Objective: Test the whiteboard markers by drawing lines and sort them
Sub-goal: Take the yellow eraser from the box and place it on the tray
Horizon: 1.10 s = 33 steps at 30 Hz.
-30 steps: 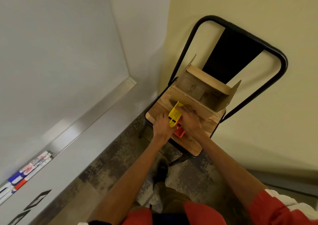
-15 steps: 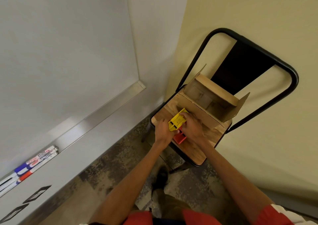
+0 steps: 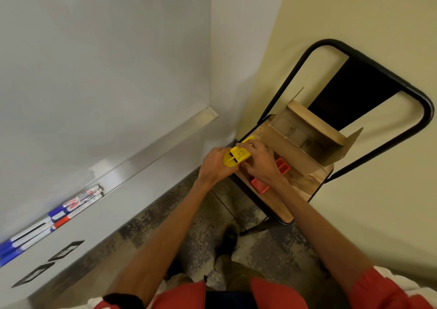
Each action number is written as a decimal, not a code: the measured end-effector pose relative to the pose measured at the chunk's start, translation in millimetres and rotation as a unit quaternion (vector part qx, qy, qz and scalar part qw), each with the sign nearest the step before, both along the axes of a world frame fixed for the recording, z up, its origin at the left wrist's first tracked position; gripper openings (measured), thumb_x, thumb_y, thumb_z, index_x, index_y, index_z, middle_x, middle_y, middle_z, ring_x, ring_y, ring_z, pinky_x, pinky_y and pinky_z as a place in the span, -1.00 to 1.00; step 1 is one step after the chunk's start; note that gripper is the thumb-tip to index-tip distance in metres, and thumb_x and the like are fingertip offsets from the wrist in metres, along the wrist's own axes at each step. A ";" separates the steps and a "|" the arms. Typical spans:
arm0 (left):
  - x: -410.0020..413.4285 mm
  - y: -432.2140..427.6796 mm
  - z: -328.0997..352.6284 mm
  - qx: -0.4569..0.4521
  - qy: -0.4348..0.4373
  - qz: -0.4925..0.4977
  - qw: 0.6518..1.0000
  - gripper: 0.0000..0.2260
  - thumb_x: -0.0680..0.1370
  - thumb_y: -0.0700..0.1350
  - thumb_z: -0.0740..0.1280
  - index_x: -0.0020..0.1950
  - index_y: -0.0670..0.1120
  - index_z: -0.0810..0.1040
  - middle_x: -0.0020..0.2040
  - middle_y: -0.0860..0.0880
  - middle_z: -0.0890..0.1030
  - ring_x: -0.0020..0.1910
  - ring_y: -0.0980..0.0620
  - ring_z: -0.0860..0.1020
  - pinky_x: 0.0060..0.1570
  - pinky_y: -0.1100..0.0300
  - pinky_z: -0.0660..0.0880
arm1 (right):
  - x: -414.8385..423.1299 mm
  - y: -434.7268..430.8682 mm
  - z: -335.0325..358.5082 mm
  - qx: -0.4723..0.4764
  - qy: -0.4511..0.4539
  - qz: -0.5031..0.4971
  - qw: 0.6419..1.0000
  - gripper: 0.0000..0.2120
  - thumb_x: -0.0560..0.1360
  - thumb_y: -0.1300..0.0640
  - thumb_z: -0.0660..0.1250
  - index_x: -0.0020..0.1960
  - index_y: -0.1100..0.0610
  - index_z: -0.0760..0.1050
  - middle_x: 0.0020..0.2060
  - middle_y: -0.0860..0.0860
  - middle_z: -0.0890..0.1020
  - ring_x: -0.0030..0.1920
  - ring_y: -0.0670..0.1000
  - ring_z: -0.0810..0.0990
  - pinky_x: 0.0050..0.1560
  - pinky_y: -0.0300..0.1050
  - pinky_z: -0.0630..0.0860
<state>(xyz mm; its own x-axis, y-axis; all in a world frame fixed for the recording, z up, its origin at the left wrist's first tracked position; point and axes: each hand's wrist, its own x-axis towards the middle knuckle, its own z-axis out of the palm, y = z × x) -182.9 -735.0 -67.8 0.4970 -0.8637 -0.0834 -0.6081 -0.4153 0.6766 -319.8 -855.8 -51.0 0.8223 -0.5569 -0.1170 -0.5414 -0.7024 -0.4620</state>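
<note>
Both your hands are on the yellow plastic holder [image 3: 237, 156], held at the left corner of the wooden chair seat [image 3: 305, 185]. Your left hand [image 3: 214, 164] curls round its near end. Your right hand [image 3: 261, 162] clamps it from above, fingers across the top. Two red holders [image 3: 283, 166] lie on the seat beside your right wrist (each partly hidden by it). An open cardboard box [image 3: 307, 140] sits behind them. The whiteboard markers [image 3: 71, 205] lie along the whiteboard ledge [image 3: 165, 140], well apart to your left.
</note>
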 end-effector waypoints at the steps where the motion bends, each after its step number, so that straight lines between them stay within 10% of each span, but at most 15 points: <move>1: 11.2 8.3 2.0 -0.004 -0.008 0.003 1.000 -0.66 0.36 0.16 0.45 0.04 0.02 0.64 -0.12 -0.02 0.66 -0.11 -0.03 0.59 -0.21 0.19 0.45 | 8.9 5.2 2.6 -0.007 -0.005 0.015 1.000 -0.36 0.38 0.13 0.47 0.43 -0.08 0.39 0.34 0.03 0.41 0.36 0.11 0.38 0.22 0.21 0.34; 14: 109.2 161.1 19.0 -0.021 -0.052 0.106 0.993 -0.47 0.50 0.04 0.44 0.43 -0.06 0.43 0.33 -0.11 0.54 0.29 -0.09 0.46 0.17 -0.01 0.47 | 149.0 107.1 0.1 0.002 -0.055 0.152 0.987 -0.46 0.46 0.06 0.48 0.40 -0.08 0.44 0.24 0.05 0.53 0.24 0.12 0.50 0.13 0.08 0.38; 33: 141.7 276.7 -35.6 -0.010 -0.180 0.245 0.953 -0.81 0.51 -0.31 0.42 0.12 -0.20 0.63 0.22 -0.22 0.60 0.21 -0.23 0.54 0.23 -0.14 0.51 | 252.0 212.8 -39.3 0.007 -0.008 0.226 0.974 -0.47 0.48 0.09 0.45 0.42 -0.04 0.42 0.26 0.09 0.49 0.27 0.14 0.46 0.17 0.10 0.38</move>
<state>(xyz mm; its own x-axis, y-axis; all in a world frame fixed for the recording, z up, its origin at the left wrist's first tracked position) -41.2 -458.4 -103.4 0.8339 -0.5211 0.1816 -0.5388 -0.6978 0.4719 -67.8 -643.0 -90.3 0.9851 -0.1355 -0.1063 -0.1701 -0.8611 -0.4792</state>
